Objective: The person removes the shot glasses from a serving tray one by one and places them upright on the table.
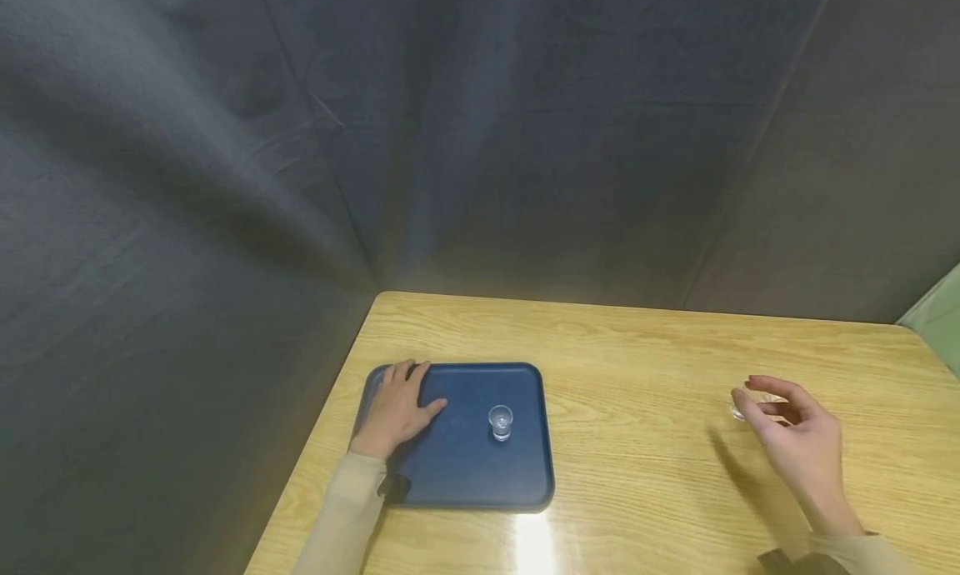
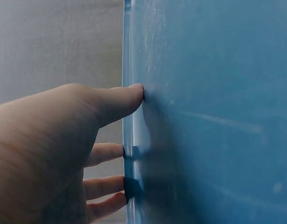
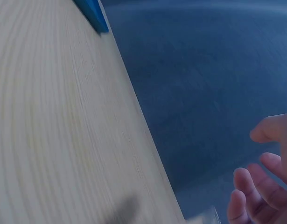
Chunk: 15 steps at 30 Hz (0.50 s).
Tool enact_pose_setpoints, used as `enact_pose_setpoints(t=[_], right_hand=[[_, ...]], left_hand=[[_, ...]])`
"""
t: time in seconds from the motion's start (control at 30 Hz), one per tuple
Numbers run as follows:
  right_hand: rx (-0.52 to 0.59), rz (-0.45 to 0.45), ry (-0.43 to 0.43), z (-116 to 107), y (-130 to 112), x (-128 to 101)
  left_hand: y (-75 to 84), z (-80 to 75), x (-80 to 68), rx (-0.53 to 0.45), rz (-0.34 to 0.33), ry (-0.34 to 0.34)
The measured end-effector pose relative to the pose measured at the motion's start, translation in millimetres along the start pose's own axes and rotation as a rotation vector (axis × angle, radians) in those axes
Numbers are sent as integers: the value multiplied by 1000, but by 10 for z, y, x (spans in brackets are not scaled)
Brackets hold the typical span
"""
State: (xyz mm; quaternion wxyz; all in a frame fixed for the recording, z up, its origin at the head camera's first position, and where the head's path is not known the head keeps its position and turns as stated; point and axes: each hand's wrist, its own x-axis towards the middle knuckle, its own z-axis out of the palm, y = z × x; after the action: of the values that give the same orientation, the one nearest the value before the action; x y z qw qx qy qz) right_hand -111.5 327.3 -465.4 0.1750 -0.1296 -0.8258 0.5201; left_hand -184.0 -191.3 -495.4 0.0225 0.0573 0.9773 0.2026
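A dark blue tray lies on the left part of the table, with a small clear glass standing upright on its right half. My left hand is at the tray's far left corner, fingers spread towards the far rim. In the left wrist view the thumb reaches over the rim and the other fingertips meet the edge. Over on the right, my right hand curves loosely beside a second clear glass, which it partly hides. The right wrist view shows a gap between thumb and fingers.
The wood-grain table stretches between the tray and my right hand. Dark grey curtains stand behind it and along its left side. Something pale green shows at the far right edge.
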Motion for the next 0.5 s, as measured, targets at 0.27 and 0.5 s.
enact_pose_setpoints(t=[0.27,0.5], right_hand=[[-59,-137,-144,424,-156,-114],[-66,-206,-238,788,-276,-223]], left_hand=[[-1,8,6,5,2,-3],[8,6,12,4,-4,-3]])
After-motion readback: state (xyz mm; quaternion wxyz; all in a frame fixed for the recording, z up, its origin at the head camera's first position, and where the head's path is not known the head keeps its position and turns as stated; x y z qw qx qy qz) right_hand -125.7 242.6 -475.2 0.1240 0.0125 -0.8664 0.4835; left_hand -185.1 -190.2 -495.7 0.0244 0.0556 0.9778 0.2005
